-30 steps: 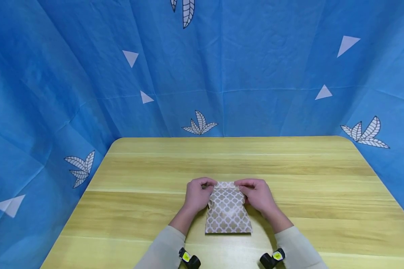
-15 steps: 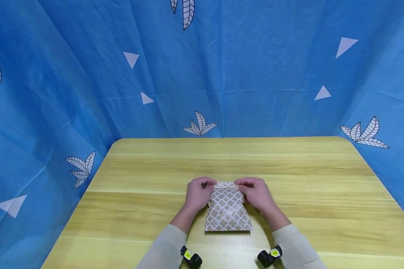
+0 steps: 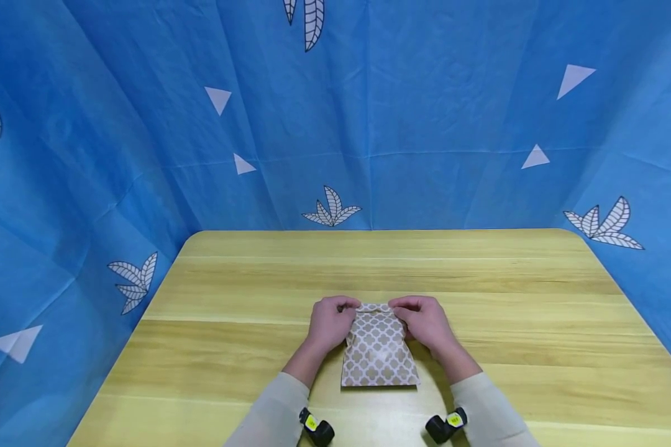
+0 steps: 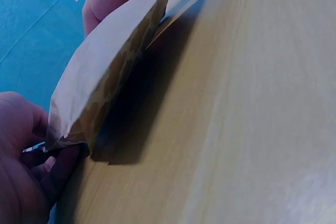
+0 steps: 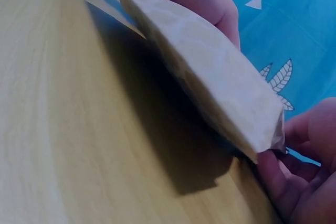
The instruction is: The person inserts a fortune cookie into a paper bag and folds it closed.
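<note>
A small brown paper bag with a white lattice pattern lies on the wooden table, its far end raised off the surface. My left hand pinches the bag's far left corner and my right hand pinches its far right corner. In the left wrist view the bag lifts at a slant from the table, and the left hand's fingers curl at its near corner. The right wrist view shows the bag from the other side, with the right hand's fingers at its corner.
A blue cloth backdrop with white leaves and triangles encloses the table on three sides. Pale sleeves cover both forearms, and a small black wrist camera sits on each.
</note>
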Available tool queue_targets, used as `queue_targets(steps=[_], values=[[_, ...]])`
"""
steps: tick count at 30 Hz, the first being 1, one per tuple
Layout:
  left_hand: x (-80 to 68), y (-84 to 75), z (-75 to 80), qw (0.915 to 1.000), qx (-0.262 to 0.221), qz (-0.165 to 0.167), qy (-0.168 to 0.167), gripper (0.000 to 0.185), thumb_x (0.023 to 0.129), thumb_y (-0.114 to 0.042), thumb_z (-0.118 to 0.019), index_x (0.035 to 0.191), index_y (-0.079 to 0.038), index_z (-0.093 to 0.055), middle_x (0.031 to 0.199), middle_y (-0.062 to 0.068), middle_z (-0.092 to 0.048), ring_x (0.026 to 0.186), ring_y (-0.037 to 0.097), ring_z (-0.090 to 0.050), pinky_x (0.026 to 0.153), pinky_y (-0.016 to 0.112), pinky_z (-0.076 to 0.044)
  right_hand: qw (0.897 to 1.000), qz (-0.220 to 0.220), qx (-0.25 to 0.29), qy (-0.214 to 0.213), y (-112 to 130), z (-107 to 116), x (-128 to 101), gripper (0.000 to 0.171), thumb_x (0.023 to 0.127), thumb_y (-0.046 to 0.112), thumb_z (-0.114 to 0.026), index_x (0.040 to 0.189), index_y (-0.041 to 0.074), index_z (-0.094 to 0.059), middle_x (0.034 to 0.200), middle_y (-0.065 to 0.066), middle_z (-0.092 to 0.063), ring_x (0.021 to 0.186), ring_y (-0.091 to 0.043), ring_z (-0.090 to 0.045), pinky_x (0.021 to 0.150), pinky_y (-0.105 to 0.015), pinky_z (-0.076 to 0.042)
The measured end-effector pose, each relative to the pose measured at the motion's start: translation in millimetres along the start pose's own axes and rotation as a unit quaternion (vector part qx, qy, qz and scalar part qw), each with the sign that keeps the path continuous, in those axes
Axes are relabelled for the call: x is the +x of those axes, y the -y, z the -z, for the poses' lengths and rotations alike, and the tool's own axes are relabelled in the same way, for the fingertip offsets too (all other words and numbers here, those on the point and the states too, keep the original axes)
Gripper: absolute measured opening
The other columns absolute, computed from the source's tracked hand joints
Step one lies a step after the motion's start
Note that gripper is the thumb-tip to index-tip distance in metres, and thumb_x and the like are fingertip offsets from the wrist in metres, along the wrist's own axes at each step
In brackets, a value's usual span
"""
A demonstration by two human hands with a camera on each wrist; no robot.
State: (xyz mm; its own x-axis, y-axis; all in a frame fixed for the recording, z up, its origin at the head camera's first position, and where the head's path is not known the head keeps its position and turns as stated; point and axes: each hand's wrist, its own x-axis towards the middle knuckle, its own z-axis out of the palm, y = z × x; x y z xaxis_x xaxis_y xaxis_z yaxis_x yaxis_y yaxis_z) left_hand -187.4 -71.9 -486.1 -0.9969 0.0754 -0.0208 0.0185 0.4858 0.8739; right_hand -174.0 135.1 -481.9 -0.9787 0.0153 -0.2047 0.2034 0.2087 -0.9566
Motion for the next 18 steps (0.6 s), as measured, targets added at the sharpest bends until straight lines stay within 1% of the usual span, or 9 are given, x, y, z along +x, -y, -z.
queue_targets(steps=[4, 6, 11, 14, 18], values=[[1.8, -0.3, 2.3, 0.9998, 0.001, -0.015, 0.009, 0.022, 0.088, -0.005, -0.061, 0.098, -0.013, -0.079, 0.087, -0.004, -0.067, 0.087, 0.017, -0.06, 0.082, 0.041, -0.05, 1.0, 0.004, 0.001, 0.019, 2.6, 3.0, -0.3, 0.017, 0.096, 0.008, -0.064, 0.108, 0.002, -0.076, 0.104, -0.013, -0.07, 0.074, -0.022, -0.065, 0.058, -0.038, -0.057], [2.5, -1.1, 3.5, 0.9998, -0.005, -0.017, 0.012, 0.022, 0.088, -0.006, -0.061, 0.096, -0.013, -0.079, 0.086, -0.005, -0.067, 0.086, 0.017, -0.06, 0.081, 0.04, -0.05, 1.0, 0.004, 0.006, 0.029, 3.5, 4.0, 0.2, 0.018, 0.096, 0.01, -0.065, 0.109, 0.003, -0.076, 0.106, -0.013, -0.069, 0.075, -0.022, -0.065, 0.058, -0.039, -0.057], [2.6, -2.8, 7.0, 0.9993, -0.03, -0.015, 0.017, 0.019, 0.087, -0.01, -0.063, 0.095, -0.014, -0.08, 0.086, -0.005, -0.068, 0.084, 0.016, -0.061, 0.08, 0.039, -0.05, 0.999, 0.002, 0.011, 0.047, 4.4, 5.4, 1.3, 0.02, 0.095, 0.011, -0.067, 0.112, 0.004, -0.075, 0.104, -0.013, -0.069, 0.075, -0.022, -0.066, 0.059, -0.039, -0.058], [3.1, -3.8, 10.7, 0.9985, -0.05, -0.01, 0.021, 0.018, 0.087, -0.013, -0.064, 0.096, -0.015, -0.079, 0.091, -0.004, -0.07, 0.088, 0.016, -0.062, 0.083, 0.039, -0.05, 0.998, 0.01, 0.002, 0.057, 6.5, 8.0, 1.6, 0.025, 0.096, 0.014, -0.067, 0.118, 0.004, -0.073, 0.107, -0.013, -0.069, 0.078, -0.023, -0.066, 0.06, -0.04, -0.058], [5.9, -8.0, 18.3, 0.9979, -0.061, -0.011, 0.021, 0.023, 0.09, -0.019, -0.063, 0.106, -0.013, -0.078, 0.105, -0.002, -0.07, 0.1, 0.018, -0.061, 0.088, 0.041, -0.049, 0.997, 0.031, -0.032, 0.063, 12.7, 14.4, 4.3, 0.036, 0.097, 0.02, -0.066, 0.13, 0.005, -0.066, 0.117, -0.014, -0.066, 0.092, -0.025, -0.066, 0.066, -0.039, -0.058]])
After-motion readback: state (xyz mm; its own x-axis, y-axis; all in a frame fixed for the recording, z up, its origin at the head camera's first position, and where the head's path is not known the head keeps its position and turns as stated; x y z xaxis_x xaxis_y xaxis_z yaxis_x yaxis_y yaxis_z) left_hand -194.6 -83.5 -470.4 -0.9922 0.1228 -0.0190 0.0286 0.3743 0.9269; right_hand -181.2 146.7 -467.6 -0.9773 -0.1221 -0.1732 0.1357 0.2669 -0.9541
